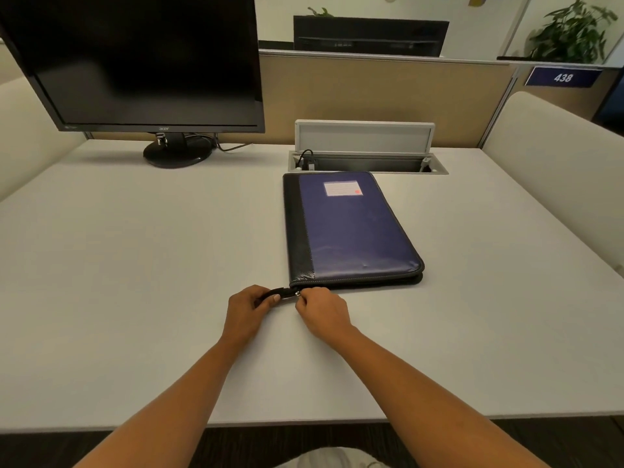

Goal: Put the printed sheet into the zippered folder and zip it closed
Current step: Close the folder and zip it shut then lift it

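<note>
Blue zippered folder is lying lengthwise just beyond both hands; left hand is gripping its black tail strap, right hand is pinching the zipper pull.

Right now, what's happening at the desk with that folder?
A person is working the zip at the near left corner of the closed blue and black zippered folder, which lies flat on the white desk. The left hand grips the black zipper tail end, while the right hand pinches the metal zipper pull. No printed sheet is visible. A dark monitor stands behind.
</note>
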